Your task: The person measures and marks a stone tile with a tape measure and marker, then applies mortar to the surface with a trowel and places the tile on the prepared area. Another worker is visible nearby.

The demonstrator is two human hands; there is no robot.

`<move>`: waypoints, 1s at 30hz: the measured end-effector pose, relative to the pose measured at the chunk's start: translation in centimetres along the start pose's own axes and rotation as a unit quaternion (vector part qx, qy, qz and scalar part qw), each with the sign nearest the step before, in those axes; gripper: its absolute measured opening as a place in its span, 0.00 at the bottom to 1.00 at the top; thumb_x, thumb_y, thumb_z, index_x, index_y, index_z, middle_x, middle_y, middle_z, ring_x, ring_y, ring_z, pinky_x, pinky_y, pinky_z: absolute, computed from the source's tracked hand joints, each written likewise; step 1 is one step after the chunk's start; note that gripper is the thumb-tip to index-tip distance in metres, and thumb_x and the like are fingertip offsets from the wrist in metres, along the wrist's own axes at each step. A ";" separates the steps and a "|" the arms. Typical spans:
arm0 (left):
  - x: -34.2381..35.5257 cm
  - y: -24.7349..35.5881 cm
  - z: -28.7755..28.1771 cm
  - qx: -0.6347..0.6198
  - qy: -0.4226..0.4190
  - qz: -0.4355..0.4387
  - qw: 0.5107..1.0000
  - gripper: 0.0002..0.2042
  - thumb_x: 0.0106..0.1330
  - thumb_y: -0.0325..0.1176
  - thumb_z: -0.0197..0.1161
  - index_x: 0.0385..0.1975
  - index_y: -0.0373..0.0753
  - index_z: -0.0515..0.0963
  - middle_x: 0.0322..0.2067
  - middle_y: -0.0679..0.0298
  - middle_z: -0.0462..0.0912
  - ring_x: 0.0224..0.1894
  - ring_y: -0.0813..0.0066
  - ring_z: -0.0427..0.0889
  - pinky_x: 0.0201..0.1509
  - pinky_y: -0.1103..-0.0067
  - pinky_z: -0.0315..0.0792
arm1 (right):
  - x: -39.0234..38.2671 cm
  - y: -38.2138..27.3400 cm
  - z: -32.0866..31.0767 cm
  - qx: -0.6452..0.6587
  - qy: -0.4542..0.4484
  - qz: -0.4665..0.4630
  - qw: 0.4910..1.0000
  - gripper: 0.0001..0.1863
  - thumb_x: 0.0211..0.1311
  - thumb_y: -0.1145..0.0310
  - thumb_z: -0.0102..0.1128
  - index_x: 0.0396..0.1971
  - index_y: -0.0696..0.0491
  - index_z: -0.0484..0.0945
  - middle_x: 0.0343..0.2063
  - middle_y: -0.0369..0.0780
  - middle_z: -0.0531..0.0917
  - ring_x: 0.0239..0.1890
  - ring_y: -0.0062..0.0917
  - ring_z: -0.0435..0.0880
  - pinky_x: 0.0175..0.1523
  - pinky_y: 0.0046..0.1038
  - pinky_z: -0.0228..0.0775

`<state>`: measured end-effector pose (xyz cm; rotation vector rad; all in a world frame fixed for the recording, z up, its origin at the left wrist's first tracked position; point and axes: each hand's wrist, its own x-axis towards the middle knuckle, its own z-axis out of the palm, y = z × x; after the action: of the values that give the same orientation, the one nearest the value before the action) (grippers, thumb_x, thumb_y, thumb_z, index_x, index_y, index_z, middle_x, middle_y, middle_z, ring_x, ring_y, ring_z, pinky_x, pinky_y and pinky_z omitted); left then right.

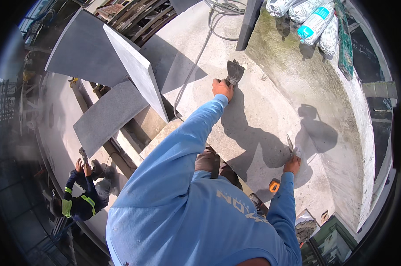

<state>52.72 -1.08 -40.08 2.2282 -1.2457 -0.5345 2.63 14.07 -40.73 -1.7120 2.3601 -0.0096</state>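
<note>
My left hand [223,89] is closed on a dark wide-bladed scraper [234,71], over the pale concrete surface [218,135] at upper middle. Lower right, my right hand [291,165] is closed round a narrow metal blade tool [290,145], its tip pointing up and forward. An orange tape measure [274,185] lies just left of my right hand and forearm. Both blue-sleeved forearms reach out from the lower middle, and my shadow falls beside the hands.
Grey stone slabs [83,48] lean and lie at the left, near timber planks [134,17]. A looped cable [213,17] crosses the concrete. White sausage packs [316,24] sit on a raised concrete ledge [271,40] at right. A co-worker [82,203] works below left with a tool.
</note>
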 end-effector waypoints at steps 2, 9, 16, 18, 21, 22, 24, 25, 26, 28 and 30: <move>-3.6 0.6 -1.8 0.017 0.071 0.057 0.996 0.19 0.64 0.43 0.66 0.46 0.33 0.82 0.50 0.45 0.77 0.53 0.48 0.78 0.58 0.61 0.73 | 1.2 -1.8 -0.5 0.019 0.090 -0.072 0.993 0.17 0.65 0.67 0.57 0.54 0.49 0.79 0.51 0.41 0.77 0.56 0.39 0.76 0.58 0.40 0.70; -18.2 -8.1 -6.9 -0.057 -0.164 0.205 0.963 0.17 0.63 0.39 0.68 0.40 0.29 0.82 0.47 0.51 0.77 0.46 0.50 0.81 0.51 0.67 0.78 | 1.1 -17.5 -3.3 0.167 0.106 -0.248 0.948 0.25 0.62 0.70 0.64 0.60 0.57 0.76 0.54 0.49 0.75 0.56 0.43 0.75 0.60 0.39 0.70; -33.9 -17.5 -13.9 -0.004 0.018 -0.155 0.988 0.19 0.60 0.40 0.72 0.38 0.33 0.75 0.40 0.50 0.76 0.38 0.51 0.80 0.43 0.65 0.76 | -6.3 -24.7 0.6 0.208 -0.117 -0.400 0.885 0.24 0.60 0.68 0.67 0.56 0.58 0.78 0.57 0.49 0.74 0.59 0.44 0.74 0.63 0.40 0.68; -38.1 -19.1 -15.2 0.003 0.078 -0.220 0.972 0.18 0.61 0.41 0.71 0.39 0.32 0.77 0.37 0.50 0.81 0.38 0.54 0.82 0.43 0.67 0.77 | -7.7 -25.8 1.5 0.188 -0.151 -0.395 0.886 0.24 0.60 0.67 0.67 0.56 0.58 0.78 0.56 0.49 0.74 0.59 0.44 0.74 0.63 0.39 0.68; -42.4 -21.8 -15.3 -0.056 0.037 -0.290 0.955 0.18 0.63 0.42 0.68 0.41 0.32 0.80 0.34 0.50 0.85 0.38 0.57 0.86 0.44 0.69 0.78 | -9.6 -28.4 2.1 0.197 -0.167 -0.417 0.871 0.24 0.60 0.66 0.67 0.55 0.59 0.79 0.55 0.48 0.76 0.58 0.43 0.75 0.62 0.38 0.68; -43.1 -22.9 -15.2 -0.073 0.000 -0.296 0.952 0.18 0.63 0.42 0.67 0.42 0.32 0.81 0.33 0.51 0.86 0.38 0.58 0.87 0.44 0.70 0.79 | -11.0 -29.5 1.9 0.213 -0.174 -0.421 0.865 0.23 0.60 0.66 0.67 0.54 0.60 0.79 0.54 0.48 0.76 0.58 0.43 0.75 0.62 0.38 0.68; -41.5 -23.6 -14.3 -0.108 -0.022 -0.276 0.955 0.17 0.64 0.42 0.65 0.42 0.32 0.83 0.33 0.52 0.87 0.39 0.62 0.87 0.45 0.70 0.79 | -12.9 -31.2 1.6 0.233 -0.182 -0.437 0.849 0.23 0.60 0.66 0.66 0.54 0.60 0.78 0.54 0.48 0.76 0.57 0.44 0.75 0.62 0.38 0.68; -39.6 -23.8 -14.2 -0.110 -0.014 -0.253 0.961 0.18 0.64 0.43 0.65 0.42 0.33 0.83 0.34 0.51 0.87 0.39 0.60 0.87 0.46 0.69 0.79 | -14.2 -31.4 1.6 0.240 -0.188 -0.450 0.839 0.23 0.60 0.66 0.66 0.53 0.60 0.78 0.54 0.48 0.76 0.57 0.44 0.76 0.62 0.38 0.69; -36.8 -23.4 -14.0 -0.117 -0.010 -0.228 0.967 0.18 0.64 0.44 0.65 0.42 0.33 0.83 0.34 0.50 0.87 0.40 0.58 0.87 0.47 0.68 0.79 | -15.4 -31.3 1.6 0.239 -0.194 -0.462 0.832 0.22 0.59 0.67 0.67 0.52 0.61 0.79 0.52 0.49 0.77 0.56 0.44 0.76 0.61 0.37 0.69; -30.4 -22.9 -13.6 -0.156 0.001 -0.205 0.966 0.19 0.63 0.44 0.66 0.44 0.34 0.82 0.38 0.49 0.87 0.43 0.54 0.87 0.50 0.66 0.78 | -17.9 -30.7 1.2 0.217 -0.211 -0.496 0.814 0.21 0.59 0.68 0.67 0.51 0.62 0.79 0.51 0.50 0.78 0.55 0.44 0.77 0.60 0.37 0.70; -23.8 -22.5 -13.0 -0.175 0.056 -0.173 0.968 0.21 0.63 0.43 0.67 0.49 0.34 0.79 0.46 0.47 0.84 0.48 0.51 0.84 0.54 0.66 0.76 | -20.2 -28.9 0.3 0.172 -0.245 -0.515 0.803 0.21 0.61 0.67 0.65 0.52 0.60 0.79 0.52 0.49 0.77 0.56 0.45 0.76 0.61 0.37 0.70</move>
<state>63.03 32.59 -41.80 2.1385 -0.6462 -0.6904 35.77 23.89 -33.52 -2.1989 0.8086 -0.1430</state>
